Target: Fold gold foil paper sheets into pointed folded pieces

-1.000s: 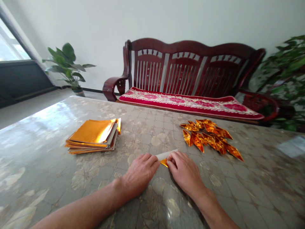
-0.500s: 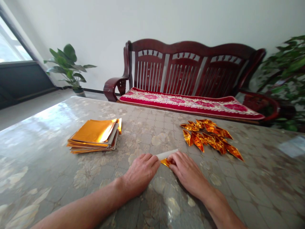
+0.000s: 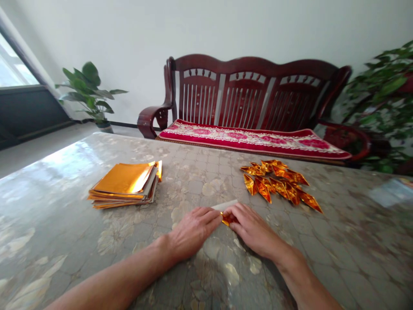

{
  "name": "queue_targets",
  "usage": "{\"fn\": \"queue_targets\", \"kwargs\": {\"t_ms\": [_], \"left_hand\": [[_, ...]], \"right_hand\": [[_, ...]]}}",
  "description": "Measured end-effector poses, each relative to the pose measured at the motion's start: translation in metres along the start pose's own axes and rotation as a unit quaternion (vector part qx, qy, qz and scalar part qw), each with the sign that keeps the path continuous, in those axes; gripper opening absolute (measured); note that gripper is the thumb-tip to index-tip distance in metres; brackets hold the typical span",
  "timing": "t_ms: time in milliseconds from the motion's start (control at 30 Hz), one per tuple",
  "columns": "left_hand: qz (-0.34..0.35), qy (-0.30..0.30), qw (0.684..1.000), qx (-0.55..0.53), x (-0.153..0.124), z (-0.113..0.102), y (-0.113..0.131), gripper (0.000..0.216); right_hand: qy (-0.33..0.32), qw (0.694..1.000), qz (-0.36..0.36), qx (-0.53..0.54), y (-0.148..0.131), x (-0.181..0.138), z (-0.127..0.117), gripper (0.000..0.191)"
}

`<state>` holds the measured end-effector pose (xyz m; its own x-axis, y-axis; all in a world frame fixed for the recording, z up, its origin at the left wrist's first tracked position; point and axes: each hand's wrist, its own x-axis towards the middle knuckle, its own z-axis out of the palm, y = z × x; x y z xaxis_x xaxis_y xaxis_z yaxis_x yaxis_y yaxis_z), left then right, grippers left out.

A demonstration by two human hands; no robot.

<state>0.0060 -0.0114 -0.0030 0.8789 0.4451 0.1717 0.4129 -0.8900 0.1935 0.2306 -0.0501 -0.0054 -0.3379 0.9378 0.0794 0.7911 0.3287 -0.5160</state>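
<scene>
A sheet of gold foil paper (image 3: 226,221) with a pale back lies partly folded on the table between my hands. Its pale strip shows beyond my fingers, while a small gold piece shows on the near side. My left hand (image 3: 194,231) presses the paper's left part, fingers together. With thumb and fingers closed, my right hand (image 3: 253,228) pinches its right part. Much of the sheet is hidden beneath both hands. To the right, several folded gold foil pieces (image 3: 279,181) with pointed ends lie in a cluster.
A stack of square gold foil sheets (image 3: 124,178) sits at left on the patterned table (image 3: 135,262). Clear plastic (image 3: 390,193) lies near the right edge. Behind the table stands a wooden bench (image 3: 247,94) with a red floral cushion (image 3: 254,138), potted plants either side.
My left fingers have straightened and lie flatter over the paper. Less of its pale strip shows now. My right hand still pinches the right part. The whole view has shifted slightly.
</scene>
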Motion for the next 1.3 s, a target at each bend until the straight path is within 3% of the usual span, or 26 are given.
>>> {"fn": "queue_targets", "kwargs": {"t_ms": [200,300,433,533,667,833,1100,1300], "left_hand": [[-0.021,-0.006,1.0,0.012,0.003,0.004,0.008,0.019],[-0.052,-0.026,0.996,0.07,-0.001,0.007,0.02,0.016],[-0.065,-0.042,0.991,0.111,-0.008,0.012,0.038,0.014],[-0.072,-0.038,0.99,0.114,-0.008,0.014,0.042,0.013],[-0.04,-0.025,0.992,0.113,-0.005,0.016,0.037,0.011],[-0.003,-0.035,0.992,0.125,-0.005,0.021,0.036,0.009],[-0.042,-0.042,0.997,0.046,-0.009,0.017,0.034,0.01],[-0.06,-0.016,0.998,0.007,-0.005,0.012,0.027,0.003]], "right_hand": [[0.064,0.996,0.022,0.063,0.011,0.005,0.013,0.034],[0.169,0.98,0.046,0.095,0.018,0.008,0.017,0.024],[0.265,0.957,0.117,0.027,0.023,0.006,0.01,0.015],[0.231,0.954,0.184,-0.047,0.02,0.003,0.003,0.015],[0.167,0.955,0.215,-0.114,0.009,0.002,0.003,0.018],[0.16,0.956,0.212,-0.127,-0.001,0.003,0.008,0.012],[0.161,0.958,0.197,-0.129,-0.008,0.007,0.013,0.007],[0.155,0.962,0.174,-0.14,-0.011,0.01,0.017,0.007]]}}
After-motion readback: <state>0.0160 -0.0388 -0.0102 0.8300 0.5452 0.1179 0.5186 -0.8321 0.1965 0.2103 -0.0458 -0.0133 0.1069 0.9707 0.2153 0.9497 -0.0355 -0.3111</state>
